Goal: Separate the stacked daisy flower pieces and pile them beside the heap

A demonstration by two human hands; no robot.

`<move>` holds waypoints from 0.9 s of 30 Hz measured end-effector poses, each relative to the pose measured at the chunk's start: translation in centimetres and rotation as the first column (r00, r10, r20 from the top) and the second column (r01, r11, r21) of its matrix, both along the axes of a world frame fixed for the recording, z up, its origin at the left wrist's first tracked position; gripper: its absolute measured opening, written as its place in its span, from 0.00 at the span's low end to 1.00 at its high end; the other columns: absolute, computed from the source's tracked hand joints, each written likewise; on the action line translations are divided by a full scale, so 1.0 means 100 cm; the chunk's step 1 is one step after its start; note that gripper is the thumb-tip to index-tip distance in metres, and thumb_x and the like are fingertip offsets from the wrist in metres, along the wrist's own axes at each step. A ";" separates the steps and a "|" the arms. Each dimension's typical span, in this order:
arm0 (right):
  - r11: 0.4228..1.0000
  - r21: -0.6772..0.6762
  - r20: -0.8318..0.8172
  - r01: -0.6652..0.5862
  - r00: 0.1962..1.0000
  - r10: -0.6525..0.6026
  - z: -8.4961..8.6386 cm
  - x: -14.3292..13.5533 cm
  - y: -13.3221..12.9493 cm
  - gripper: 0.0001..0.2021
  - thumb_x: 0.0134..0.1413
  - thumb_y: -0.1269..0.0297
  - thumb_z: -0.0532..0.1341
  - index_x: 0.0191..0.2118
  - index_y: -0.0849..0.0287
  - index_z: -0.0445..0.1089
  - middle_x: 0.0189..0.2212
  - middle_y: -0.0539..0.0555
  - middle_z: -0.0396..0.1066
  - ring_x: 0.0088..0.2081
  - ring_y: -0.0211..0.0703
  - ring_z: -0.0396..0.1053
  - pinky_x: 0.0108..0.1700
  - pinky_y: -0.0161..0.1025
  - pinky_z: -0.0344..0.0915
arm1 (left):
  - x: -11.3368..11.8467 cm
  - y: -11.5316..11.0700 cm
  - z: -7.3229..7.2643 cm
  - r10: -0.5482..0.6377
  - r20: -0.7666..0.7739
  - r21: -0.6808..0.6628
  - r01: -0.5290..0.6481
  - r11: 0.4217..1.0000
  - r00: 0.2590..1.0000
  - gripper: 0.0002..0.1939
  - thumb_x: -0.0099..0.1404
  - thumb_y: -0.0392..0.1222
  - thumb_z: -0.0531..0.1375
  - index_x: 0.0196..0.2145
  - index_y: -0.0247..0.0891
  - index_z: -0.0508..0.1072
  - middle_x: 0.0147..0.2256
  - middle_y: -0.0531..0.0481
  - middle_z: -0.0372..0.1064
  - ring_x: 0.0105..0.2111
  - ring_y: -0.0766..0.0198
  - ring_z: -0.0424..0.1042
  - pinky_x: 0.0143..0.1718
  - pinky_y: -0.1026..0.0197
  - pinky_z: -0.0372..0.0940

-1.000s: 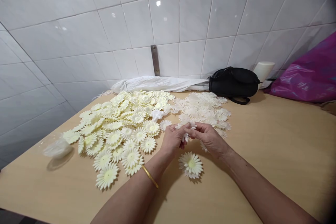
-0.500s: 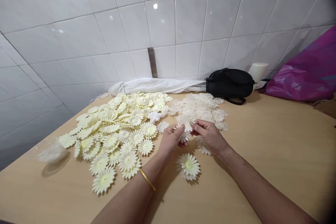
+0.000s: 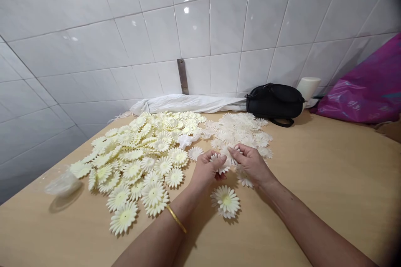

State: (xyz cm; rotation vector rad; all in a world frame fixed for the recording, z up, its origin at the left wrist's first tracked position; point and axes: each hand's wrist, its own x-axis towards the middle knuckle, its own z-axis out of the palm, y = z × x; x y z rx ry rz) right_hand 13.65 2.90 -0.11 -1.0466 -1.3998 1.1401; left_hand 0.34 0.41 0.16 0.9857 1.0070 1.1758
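Observation:
My left hand (image 3: 208, 169) pinches a white artificial flower layer (image 3: 223, 168) between thumb and fingers. Close beside it, my right hand (image 3: 250, 162) is closed on another white petal layer (image 3: 231, 157), its fingertips partly covering it. Below the hands, a pale yellow flower layer (image 3: 228, 200) lies on top of a whiter one. Under my right hand, more white petals (image 3: 244, 178) rest on the table. To the left spreads a big heap of pale yellow flower layers (image 3: 134, 154); just beyond my hands is a pile of translucent white ones (image 3: 238, 127).
The wooden table (image 3: 328, 183) meets a tiled wall. A black case (image 3: 275, 101), a white bottle (image 3: 308, 87) and a purple plastic bag (image 3: 363, 87) stand at the back right. White cloth (image 3: 188, 103) lies along the wall; a clear plastic bag (image 3: 63, 183) sits at left.
My hands have drawn slightly apart, and the layer in my left hand has tilted away from the one at my right fingers. The piles look unchanged.

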 end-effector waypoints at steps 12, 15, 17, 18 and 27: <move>0.998 -0.050 0.041 0.047 0.998 -0.045 -0.001 0.003 0.003 0.22 0.41 0.45 0.59 0.16 0.59 0.56 0.11 0.45 0.57 0.14 0.32 0.53 0.17 0.32 0.50 | -0.004 -0.001 0.008 -0.079 0.190 -0.113 0.101 0.988 0.979 0.15 0.50 0.48 0.62 0.31 0.35 0.66 0.23 0.51 0.66 0.18 0.69 0.66 0.16 0.69 0.58; 0.999 -0.044 0.104 -0.025 0.994 0.029 0.003 0.001 -0.002 0.22 0.43 0.45 0.57 0.16 0.60 0.58 0.11 0.46 0.56 0.14 0.31 0.51 0.17 0.32 0.47 | -0.003 -0.002 0.006 -0.101 0.199 -0.108 0.124 0.986 0.975 0.15 0.48 0.46 0.64 0.30 0.35 0.67 0.24 0.51 0.67 0.19 0.70 0.66 0.17 0.69 0.59; 0.994 -0.050 0.103 -0.094 0.990 0.099 0.005 -0.001 -0.005 0.21 0.44 0.46 0.56 0.18 0.60 0.60 0.12 0.46 0.56 0.15 0.31 0.51 0.18 0.32 0.47 | -0.003 -0.001 0.004 -0.074 0.177 -0.106 0.094 0.990 0.981 0.14 0.46 0.43 0.65 0.28 0.35 0.66 0.22 0.52 0.66 0.18 0.71 0.65 0.17 0.69 0.58; 0.990 -0.050 0.084 -0.134 0.987 0.138 0.006 -0.002 -0.006 0.20 0.44 0.46 0.57 0.19 0.60 0.60 0.13 0.46 0.57 0.16 0.31 0.51 0.18 0.32 0.48 | -0.003 0.000 0.003 -0.048 0.159 -0.100 0.065 0.993 0.986 0.14 0.45 0.42 0.65 0.28 0.35 0.66 0.20 0.53 0.65 0.17 0.71 0.64 0.17 0.69 0.58; 0.998 0.047 0.100 -0.041 0.994 0.036 0.007 0.008 0.003 0.19 0.45 0.50 0.58 0.19 0.58 0.53 0.16 0.44 0.48 0.19 0.31 0.46 0.21 0.32 0.44 | -0.011 0.011 0.001 0.095 0.145 -0.088 -0.083 0.993 0.985 0.13 0.41 0.33 0.62 0.27 0.36 0.65 0.20 0.55 0.64 0.17 0.71 0.63 0.16 0.69 0.56</move>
